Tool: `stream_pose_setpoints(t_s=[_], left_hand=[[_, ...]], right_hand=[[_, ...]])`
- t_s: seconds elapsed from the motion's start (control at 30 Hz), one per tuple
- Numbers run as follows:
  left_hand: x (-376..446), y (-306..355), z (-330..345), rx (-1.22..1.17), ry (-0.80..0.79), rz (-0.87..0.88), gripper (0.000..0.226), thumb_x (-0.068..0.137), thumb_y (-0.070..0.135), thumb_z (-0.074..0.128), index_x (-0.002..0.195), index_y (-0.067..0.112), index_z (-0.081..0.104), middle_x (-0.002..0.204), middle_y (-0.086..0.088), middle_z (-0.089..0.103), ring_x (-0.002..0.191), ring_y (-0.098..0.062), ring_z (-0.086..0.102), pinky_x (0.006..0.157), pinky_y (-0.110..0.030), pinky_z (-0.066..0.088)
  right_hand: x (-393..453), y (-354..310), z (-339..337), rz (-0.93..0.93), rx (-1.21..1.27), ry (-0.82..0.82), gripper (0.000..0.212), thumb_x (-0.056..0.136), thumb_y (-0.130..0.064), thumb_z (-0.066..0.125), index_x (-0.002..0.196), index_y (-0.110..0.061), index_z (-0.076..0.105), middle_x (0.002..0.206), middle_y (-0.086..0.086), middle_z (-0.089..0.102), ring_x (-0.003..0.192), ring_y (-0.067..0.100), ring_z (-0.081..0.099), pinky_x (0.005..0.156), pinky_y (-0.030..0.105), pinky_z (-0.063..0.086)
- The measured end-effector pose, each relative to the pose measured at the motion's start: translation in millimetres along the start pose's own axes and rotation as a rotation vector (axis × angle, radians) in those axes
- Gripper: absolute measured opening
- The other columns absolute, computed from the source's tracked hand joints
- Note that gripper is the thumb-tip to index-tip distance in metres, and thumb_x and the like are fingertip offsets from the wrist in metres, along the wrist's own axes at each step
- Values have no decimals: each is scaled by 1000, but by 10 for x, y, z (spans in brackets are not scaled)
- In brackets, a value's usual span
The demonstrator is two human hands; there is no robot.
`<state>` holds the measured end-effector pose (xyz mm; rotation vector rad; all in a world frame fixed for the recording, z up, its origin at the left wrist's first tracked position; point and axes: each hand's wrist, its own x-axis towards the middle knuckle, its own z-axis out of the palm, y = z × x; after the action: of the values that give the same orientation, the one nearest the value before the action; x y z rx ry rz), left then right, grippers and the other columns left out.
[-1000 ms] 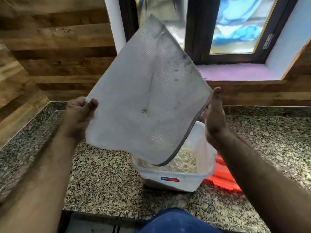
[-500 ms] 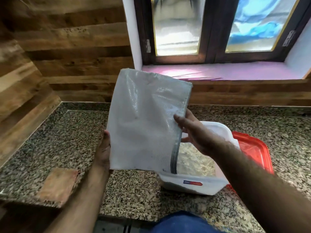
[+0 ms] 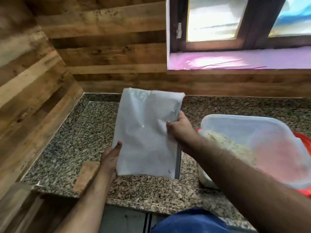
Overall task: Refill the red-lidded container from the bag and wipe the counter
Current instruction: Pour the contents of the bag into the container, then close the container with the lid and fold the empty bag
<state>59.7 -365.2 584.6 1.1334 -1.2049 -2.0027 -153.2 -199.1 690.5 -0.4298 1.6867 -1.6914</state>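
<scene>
Fingers of the right hand pinch the bag at its right edge, the left hand grips its lower-left corner; held upright, long axis vertical, left of the open container on the tabletop.

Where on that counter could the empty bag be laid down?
The bare granite left of the bag, between the wooden wall corner and the small wooden block, looks free. The right side is crowded by the open container and red lid.
</scene>
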Motion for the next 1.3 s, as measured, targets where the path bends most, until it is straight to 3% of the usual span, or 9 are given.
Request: stream_pose_setpoints(t_s=[0.1,0.3,0.43,0.53,0.7,0.8,0.87,1.17,1.3], left_hand=[[105,-202,-274,131,26,-54,45,90,31,80,121,-1,75,114,-22,80,101,-42,79,88,-53,65],[252,-643,-589,517,-35,-69,58,79,52,83,112,5,75,98,-7,85,92,-31,82,68,-35,64],[394,-829,-626,860,-86,-81,87,69,95,64,89,11,74,83,-4,81,80,-27,79,70,-41,63],[393,-802,-571,1238,-22,39,76,84,86,59,104,12,68,93,-1,74,82,-20,70,74,-38,62],[312,-752,-436,1491,-242,604,83,103,69,44,171,27,19,177,-4,22,160,-27,25,127,-46,30],[420,-792,-314,1705,-551,566,83,103,79,16,168,41,-18,176,7,-29,163,-18,-25,133,-46,-9],[499,-855,-320,1821,-651,493,89,97,87,10,165,40,-25,171,8,-39,159,-17,-34,131,-51,-16],[588,-947,-392,1938,-693,376,102,89,95,16,163,41,-29,169,9,-43,159,-18,-33,126,-64,-19],[526,-735,-153,1816,-586,341,93,96,82,36,171,33,12,180,5,11,166,-16,13,130,-63,-10]], right_hand=[[150,526,168,67,-69,66,44,70,-16,85,113,-17,75,108,4,83,103,28,80,88,59,66],[218,1166,166,153,-392,350,43,86,-14,66,126,-26,57,112,0,75,103,27,73,93,50,62],[250,1219,88,193,-641,436,63,96,-23,68,150,-25,36,126,10,71,107,38,70,86,41,53],[181,1412,123,153,-1014,356,90,95,-48,70,165,-23,21,157,13,51,137,38,56,108,50,50],[39,1781,265,-95,-1514,-80,80,106,-75,21,172,-36,-1,180,6,-16,167,34,-12,131,64,-4],[-14,2021,318,-116,-1534,-275,88,100,-86,12,171,-38,-9,177,2,-27,162,29,-28,130,62,-15],[-31,2192,293,-60,-1555,-319,97,94,-93,8,170,-37,-15,176,2,-31,161,27,-33,128,62,-18],[1,2380,176,12,-1584,-455,111,87,-99,15,163,-35,-33,169,3,-45,155,29,-43,127,68,-17],[10,2067,175,97,-1585,-541,111,95,-82,44,168,-31,-23,175,5,-32,164,31,-25,128,64,-15]])
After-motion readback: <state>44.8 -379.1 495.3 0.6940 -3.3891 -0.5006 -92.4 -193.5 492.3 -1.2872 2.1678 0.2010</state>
